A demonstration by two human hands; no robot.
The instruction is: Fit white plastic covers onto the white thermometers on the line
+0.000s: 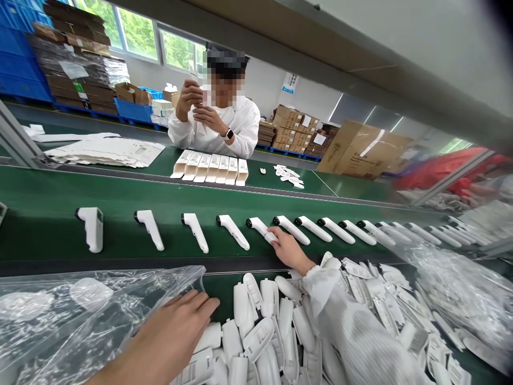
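On the green conveyor belt (120, 187) lies a row of white infrared thermometers with black tips. My right hand (290, 250) has its fingers closed on the handle of one thermometer (256, 224), which stays on the belt. In front of me is a heap of white plastic handle covers (260, 342), partly under my right sleeve. My left hand (182, 321) rests palm down at the heap's left side, by the edge of a clear plastic bag (100, 315). Its fingers are stretched out and hold nothing visible; the thumb is hidden.
Across the belt sits a co-worker (218, 125) in white, both hands raised. Before that person stand several small open boxes (212, 168), flat sheets (112, 152) and small white parts (288, 175). Another plastic bag (460, 289) lies at right. A shelf beam (280, 32) crosses overhead.
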